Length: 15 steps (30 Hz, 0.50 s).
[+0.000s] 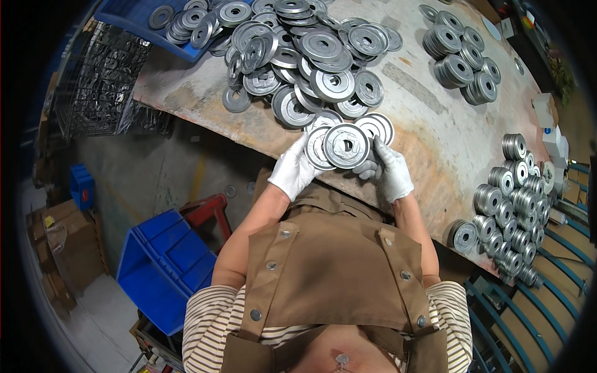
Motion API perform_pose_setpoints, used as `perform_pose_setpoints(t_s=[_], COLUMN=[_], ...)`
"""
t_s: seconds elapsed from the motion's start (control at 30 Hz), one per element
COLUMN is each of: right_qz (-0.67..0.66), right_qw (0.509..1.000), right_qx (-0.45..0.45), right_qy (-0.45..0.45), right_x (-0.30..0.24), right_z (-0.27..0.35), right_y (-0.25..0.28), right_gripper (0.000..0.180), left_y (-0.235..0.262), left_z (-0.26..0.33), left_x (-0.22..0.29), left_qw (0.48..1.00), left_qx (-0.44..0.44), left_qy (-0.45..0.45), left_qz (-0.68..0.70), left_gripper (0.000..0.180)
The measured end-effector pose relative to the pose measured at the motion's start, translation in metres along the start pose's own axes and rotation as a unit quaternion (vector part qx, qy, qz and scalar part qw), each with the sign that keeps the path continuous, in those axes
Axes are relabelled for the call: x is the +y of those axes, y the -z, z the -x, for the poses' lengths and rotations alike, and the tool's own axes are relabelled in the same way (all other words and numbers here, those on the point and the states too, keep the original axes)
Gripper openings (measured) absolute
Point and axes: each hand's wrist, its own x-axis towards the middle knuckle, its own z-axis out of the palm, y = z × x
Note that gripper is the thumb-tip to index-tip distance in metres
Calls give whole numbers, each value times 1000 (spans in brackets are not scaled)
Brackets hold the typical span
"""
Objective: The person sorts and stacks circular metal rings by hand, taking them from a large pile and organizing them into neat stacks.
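Note:
My left hand, in a white glove, grips the left side of a few overlapping grey metal discs at the near table edge. The frontmost disc faces me, with a raised hub pattern and a central hole. Another disc shows partly behind it on the left. My right hand, also gloved, has its thumb up and its fingers curled at the right side of these discs. Paler discs stand just beyond its thumb. Just past my hands lies a loose heap of similar discs.
Stacked discs stand at the far right of the worn table. More rows of stacked discs line its right edge. A blue bin touches the heap. Below left are a tilted blue crate and cardboard boxes.

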Motion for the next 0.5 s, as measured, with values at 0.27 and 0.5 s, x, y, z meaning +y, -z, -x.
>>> perform_pose_setpoints(t_s=[0.27,0.5], right_qz=[-28,34], right_qw=[1000,998], right_qx=[1,42], right_qy=[8,21], right_x=[4,10], right_z=[-1,-7], right_y=[6,15], right_gripper=[43,46], left_y=[0,-5], left_z=[1,3], left_x=[-2,-5], left_qw=[1000,998], left_qx=[-3,-1], left_qy=[5,-6], left_qz=[-29,-67], left_gripper=[39,40])
